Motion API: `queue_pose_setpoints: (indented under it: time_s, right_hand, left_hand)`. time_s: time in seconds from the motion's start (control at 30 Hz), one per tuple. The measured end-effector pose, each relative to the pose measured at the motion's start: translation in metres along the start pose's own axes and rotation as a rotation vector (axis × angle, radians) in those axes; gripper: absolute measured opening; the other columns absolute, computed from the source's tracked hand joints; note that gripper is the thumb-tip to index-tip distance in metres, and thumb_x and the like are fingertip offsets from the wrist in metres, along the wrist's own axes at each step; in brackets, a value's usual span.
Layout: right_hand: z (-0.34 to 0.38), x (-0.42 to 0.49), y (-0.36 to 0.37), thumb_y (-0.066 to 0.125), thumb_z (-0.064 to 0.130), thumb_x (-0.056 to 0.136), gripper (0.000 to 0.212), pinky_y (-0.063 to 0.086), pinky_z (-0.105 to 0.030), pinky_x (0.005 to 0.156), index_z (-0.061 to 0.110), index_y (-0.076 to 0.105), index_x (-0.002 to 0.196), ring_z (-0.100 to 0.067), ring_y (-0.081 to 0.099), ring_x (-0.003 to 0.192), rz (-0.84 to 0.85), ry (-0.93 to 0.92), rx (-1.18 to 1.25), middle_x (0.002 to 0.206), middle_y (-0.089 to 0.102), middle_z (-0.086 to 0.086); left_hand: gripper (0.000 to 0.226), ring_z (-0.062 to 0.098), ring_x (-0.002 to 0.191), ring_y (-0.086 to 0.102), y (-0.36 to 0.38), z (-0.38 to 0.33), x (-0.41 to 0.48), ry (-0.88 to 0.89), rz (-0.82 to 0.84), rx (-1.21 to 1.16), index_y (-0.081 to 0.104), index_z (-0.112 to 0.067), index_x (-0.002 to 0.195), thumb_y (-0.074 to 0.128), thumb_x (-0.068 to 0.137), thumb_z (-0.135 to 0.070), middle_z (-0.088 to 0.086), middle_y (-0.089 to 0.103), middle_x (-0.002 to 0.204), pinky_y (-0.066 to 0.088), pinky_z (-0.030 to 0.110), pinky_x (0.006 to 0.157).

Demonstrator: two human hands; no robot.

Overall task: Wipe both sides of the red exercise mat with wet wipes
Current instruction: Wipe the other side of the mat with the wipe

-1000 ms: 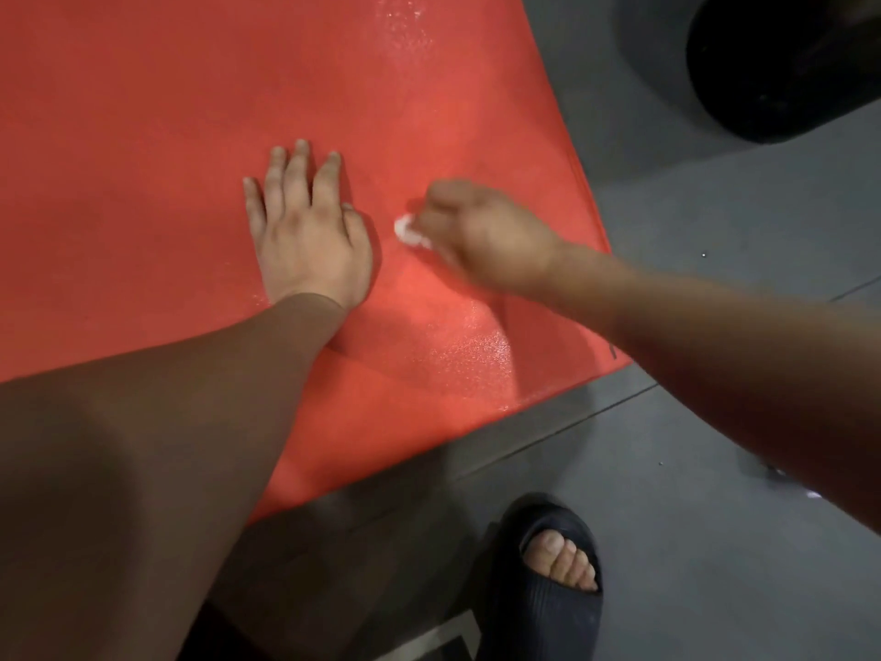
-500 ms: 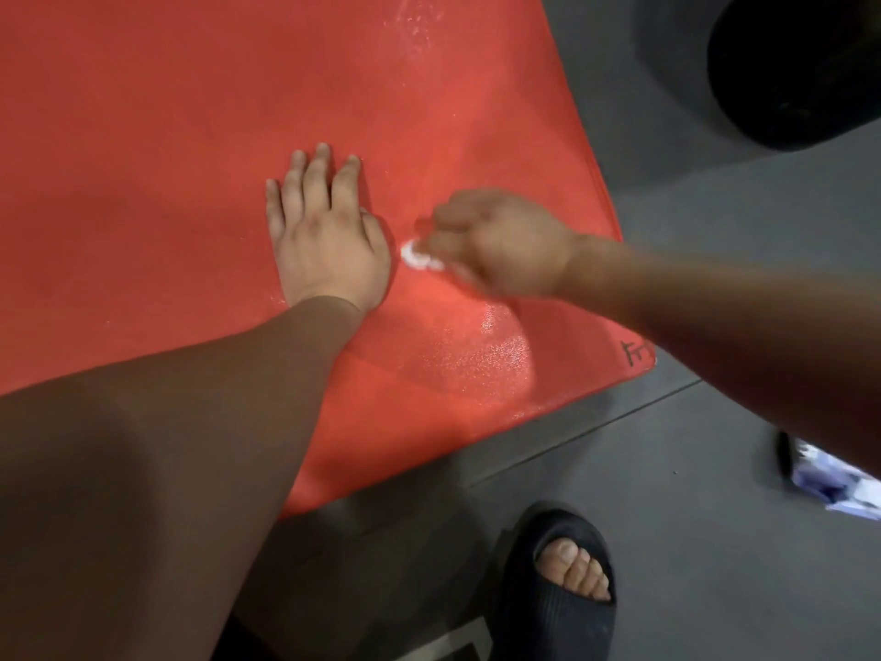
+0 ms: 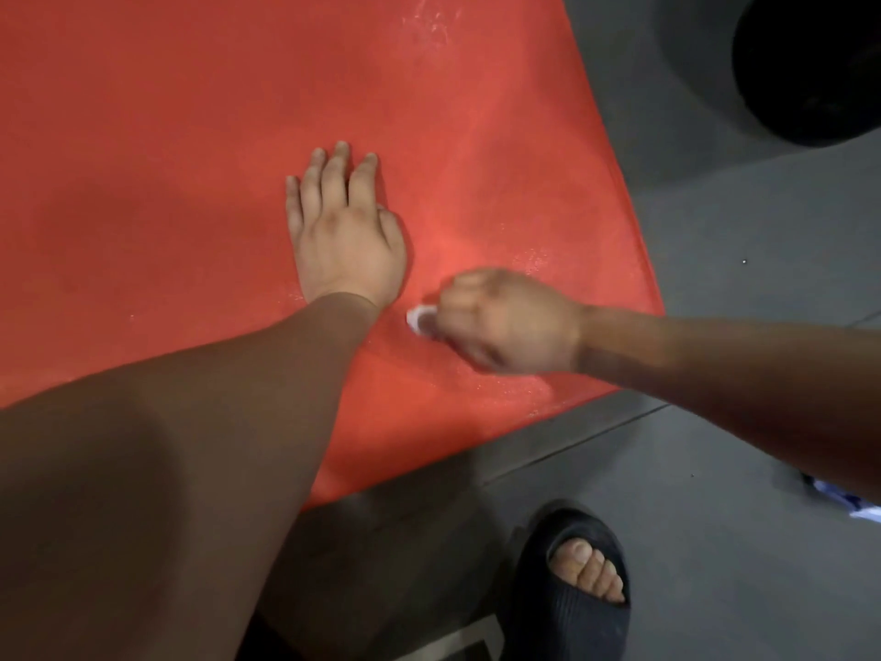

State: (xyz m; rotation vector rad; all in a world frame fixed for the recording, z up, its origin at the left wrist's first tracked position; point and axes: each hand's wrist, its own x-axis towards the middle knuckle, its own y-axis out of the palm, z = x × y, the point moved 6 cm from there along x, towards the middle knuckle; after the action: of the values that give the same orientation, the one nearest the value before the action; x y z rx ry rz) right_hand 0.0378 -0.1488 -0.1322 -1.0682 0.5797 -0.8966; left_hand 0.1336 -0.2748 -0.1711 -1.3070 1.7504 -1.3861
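Observation:
The red exercise mat (image 3: pixel 167 159) lies flat on the grey floor and fills the upper left of the head view. My left hand (image 3: pixel 341 231) rests flat on it, fingers straight and pointing away from me. My right hand (image 3: pixel 500 322) is curled round a small white wet wipe (image 3: pixel 419 319), pressing it on the mat just right of my left wrist. Only a corner of the wipe shows past my fingers. The mat surface around it glistens with moisture.
My foot in a black slide sandal (image 3: pixel 572 593) stands on the grey floor (image 3: pixel 691 493) below the mat's near edge. A large dark round object (image 3: pixel 820 64) sits at the top right. A white and blue packet (image 3: pixel 858 505) peeks out under my right forearm.
My right hand has dragged the wipe toward me over the mat, from beside my left thumb to beside my left wrist. My left hand stays pressed flat.

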Motion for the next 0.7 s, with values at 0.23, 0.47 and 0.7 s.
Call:
queue_pose_setpoints:
  time_s: [0.23, 0.47, 0.7]
  right_hand:
    - [-0.041, 0.0, -0.023, 0.038, 0.03, 0.108, 0.038, 0.05, -0.044, 0.075, 0.011, 0.07, 0.11, -0.035, 0.061, 0.086, -0.08, -0.027, -0.231, 0.094, 0.068, -0.011]
    - [-0.086, -0.014, -0.043, 0.047, 0.025, 0.104, 0.025, 0.039, -0.045, 0.067, 0.008, 0.064, 0.097, -0.039, 0.055, 0.072, -0.284, 0.494, -0.265, 0.079, 0.06, -0.016]
    - [0.004, -0.035, -0.007, 0.042, 0.022, 0.106, 0.032, 0.049, -0.045, 0.074, 0.005, 0.069, 0.113, -0.031, 0.058, 0.079, -0.013, 0.0, -0.09, 0.087, 0.065, -0.008]
  left_hand:
    - [0.06, 0.03, 0.151, 0.031, 0.0, 0.0, 0.0, -0.002, -0.008, 0.008, 0.053, -0.018, 0.146, 0.041, 0.088, -0.028, 0.009, 0.044, 0.157, 0.015, 0.051, 0.125]
    - [0.059, 0.03, 0.15, 0.031, -0.001, -0.003, 0.0, -0.003, -0.001, 0.009, 0.053, -0.018, 0.146, 0.042, 0.089, -0.029, 0.009, 0.044, 0.157, 0.015, 0.051, 0.125]
    - [0.06, 0.031, 0.149, 0.033, -0.001, -0.003, 0.001, 0.001, -0.017, 0.023, 0.054, -0.017, 0.145, 0.043, 0.088, -0.029, 0.01, 0.046, 0.156, 0.016, 0.051, 0.125]
